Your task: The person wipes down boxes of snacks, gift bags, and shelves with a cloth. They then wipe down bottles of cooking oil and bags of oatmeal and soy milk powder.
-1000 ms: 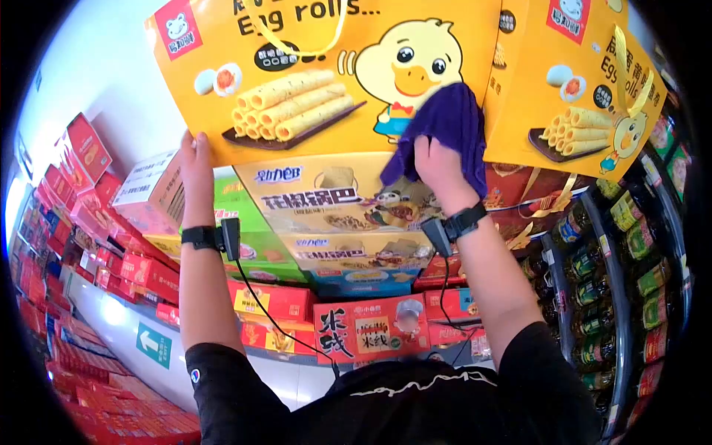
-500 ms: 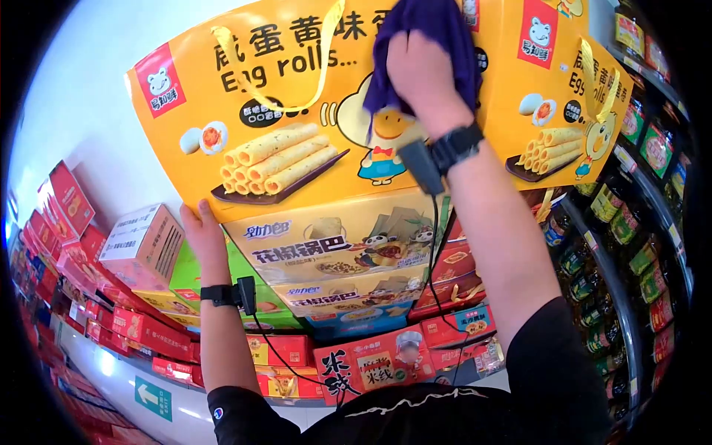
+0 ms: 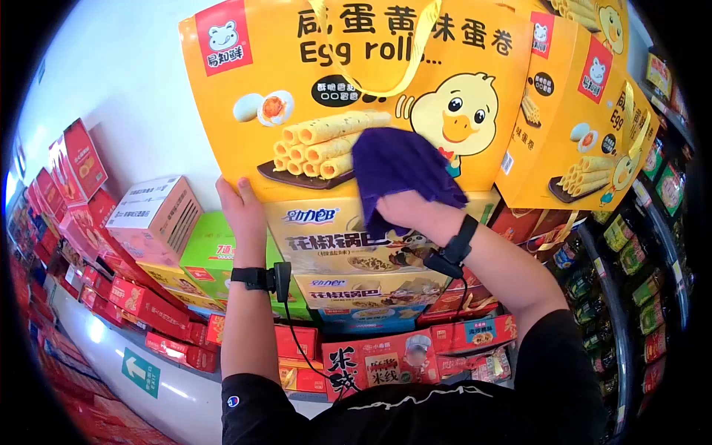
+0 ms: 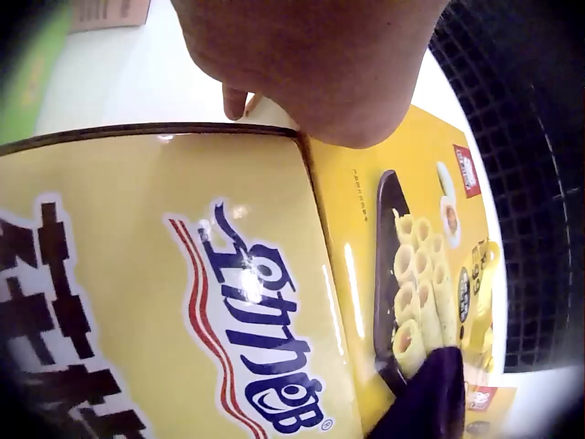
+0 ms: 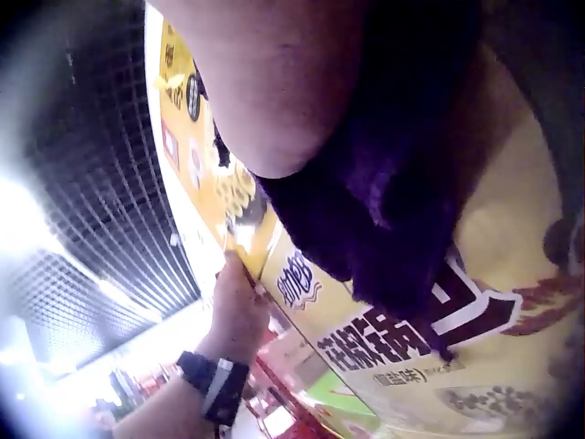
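Observation:
In the head view a yellow egg roll gift box (image 3: 356,67) with ribbon handles stands on a stack of cream snack boxes (image 3: 319,230). My left hand (image 3: 247,215) holds its lower left corner, the thumb and a finger at the edge. My right hand (image 3: 408,211) grips a purple cloth (image 3: 397,163), which lies against the lower front of the egg roll box and hangs over the top cream box. The right wrist view shows the bunched cloth (image 5: 366,219) close under that hand, whose fingertips are hidden.
A second yellow egg roll box (image 3: 586,141) stands at the right. Green boxes (image 3: 215,248) and a pink-white carton (image 3: 159,215) are to the left. Red boxes (image 3: 386,360) lie below, near my body. Shelves of packaged goods (image 3: 638,252) run along the right side.
My right hand has swept the cloth up over the duck picture and lettering, then down and left to the lower front edge. My left hand has stayed at the box corner.

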Demonstrator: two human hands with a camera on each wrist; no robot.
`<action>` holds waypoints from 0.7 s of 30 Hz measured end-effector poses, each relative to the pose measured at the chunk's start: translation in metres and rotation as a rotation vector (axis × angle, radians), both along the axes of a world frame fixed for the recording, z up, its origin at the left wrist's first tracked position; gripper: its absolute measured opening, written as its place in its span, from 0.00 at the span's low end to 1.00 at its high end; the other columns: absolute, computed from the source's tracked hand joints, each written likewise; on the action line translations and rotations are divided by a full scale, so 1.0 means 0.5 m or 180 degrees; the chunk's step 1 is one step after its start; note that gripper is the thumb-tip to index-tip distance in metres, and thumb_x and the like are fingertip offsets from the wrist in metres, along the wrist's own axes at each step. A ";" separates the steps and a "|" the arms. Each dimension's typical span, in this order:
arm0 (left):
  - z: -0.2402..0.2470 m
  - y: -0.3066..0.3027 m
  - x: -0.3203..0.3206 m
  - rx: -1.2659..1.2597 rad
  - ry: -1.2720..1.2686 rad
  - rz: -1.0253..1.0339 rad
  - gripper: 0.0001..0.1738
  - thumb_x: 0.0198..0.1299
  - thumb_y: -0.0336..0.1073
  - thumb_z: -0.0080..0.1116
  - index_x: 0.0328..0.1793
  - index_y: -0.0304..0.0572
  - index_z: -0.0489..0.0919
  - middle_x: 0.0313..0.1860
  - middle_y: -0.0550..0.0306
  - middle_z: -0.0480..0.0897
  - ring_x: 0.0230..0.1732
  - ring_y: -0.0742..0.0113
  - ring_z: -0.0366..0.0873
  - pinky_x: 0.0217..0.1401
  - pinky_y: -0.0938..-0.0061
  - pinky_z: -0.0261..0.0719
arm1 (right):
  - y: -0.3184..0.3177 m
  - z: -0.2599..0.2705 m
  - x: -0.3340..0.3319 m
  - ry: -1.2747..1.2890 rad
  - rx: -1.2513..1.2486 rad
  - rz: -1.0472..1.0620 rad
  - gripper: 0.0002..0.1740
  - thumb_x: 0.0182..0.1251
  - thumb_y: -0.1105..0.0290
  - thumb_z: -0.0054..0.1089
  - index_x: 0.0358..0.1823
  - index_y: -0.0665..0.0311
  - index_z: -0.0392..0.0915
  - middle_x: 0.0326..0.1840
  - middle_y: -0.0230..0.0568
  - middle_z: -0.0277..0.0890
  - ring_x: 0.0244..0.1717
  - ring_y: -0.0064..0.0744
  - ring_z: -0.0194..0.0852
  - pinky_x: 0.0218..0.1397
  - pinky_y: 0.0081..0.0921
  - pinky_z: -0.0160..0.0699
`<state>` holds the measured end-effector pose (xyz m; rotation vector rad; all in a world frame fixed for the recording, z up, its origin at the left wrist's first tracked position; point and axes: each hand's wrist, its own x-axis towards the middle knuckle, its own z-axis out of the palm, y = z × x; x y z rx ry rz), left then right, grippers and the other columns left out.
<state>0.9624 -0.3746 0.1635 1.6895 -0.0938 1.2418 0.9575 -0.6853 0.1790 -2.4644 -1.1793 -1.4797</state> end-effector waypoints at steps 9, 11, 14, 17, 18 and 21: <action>0.004 -0.001 -0.010 0.0072 0.0073 -0.0045 0.19 0.76 0.40 0.47 0.62 0.30 0.70 0.51 0.40 0.78 0.52 0.45 0.77 0.59 0.59 0.73 | 0.041 0.382 0.034 -0.0539 -0.1746 -0.0662 0.11 0.69 0.68 0.49 0.45 0.65 0.76 0.34 0.55 0.82 0.29 0.53 0.84 0.33 0.47 0.85; -0.001 0.001 -0.006 0.0129 -0.0094 -0.0115 0.19 0.76 0.40 0.47 0.61 0.30 0.70 0.50 0.40 0.78 0.51 0.45 0.77 0.58 0.59 0.73 | 0.047 0.468 0.029 -0.1011 -0.1690 -0.0573 0.11 0.70 0.68 0.49 0.46 0.65 0.78 0.34 0.53 0.82 0.31 0.52 0.84 0.33 0.44 0.84; 0.001 -0.002 -0.008 0.0197 -0.0199 -0.0058 0.19 0.76 0.41 0.47 0.60 0.30 0.70 0.48 0.40 0.77 0.50 0.45 0.77 0.57 0.59 0.73 | 0.073 0.520 0.036 -0.0789 -0.0583 -0.0073 0.17 0.73 0.64 0.49 0.52 0.67 0.79 0.46 0.55 0.83 0.42 0.61 0.83 0.47 0.51 0.84; -0.002 -0.002 -0.007 0.0167 -0.0157 -0.0029 0.19 0.76 0.41 0.48 0.60 0.30 0.70 0.48 0.40 0.77 0.50 0.44 0.77 0.56 0.59 0.74 | 0.096 0.439 0.063 -0.1145 -0.0728 -0.0320 0.15 0.74 0.63 0.49 0.49 0.64 0.80 0.39 0.53 0.83 0.37 0.54 0.84 0.41 0.44 0.84; 0.002 -0.002 -0.007 0.0172 -0.0138 -0.0015 0.19 0.76 0.41 0.48 0.60 0.30 0.70 0.48 0.40 0.77 0.50 0.44 0.77 0.56 0.59 0.74 | 0.112 0.389 0.072 -0.0893 0.0174 0.0576 0.16 0.72 0.62 0.52 0.53 0.62 0.80 0.44 0.51 0.83 0.44 0.53 0.83 0.48 0.44 0.83; 0.002 -0.005 -0.012 0.0109 -0.0006 0.0001 0.19 0.76 0.40 0.49 0.60 0.30 0.70 0.48 0.40 0.78 0.50 0.44 0.77 0.56 0.59 0.74 | 0.143 0.260 0.034 -0.0411 0.0141 0.0476 0.17 0.71 0.62 0.52 0.55 0.61 0.79 0.47 0.50 0.82 0.47 0.52 0.82 0.51 0.43 0.82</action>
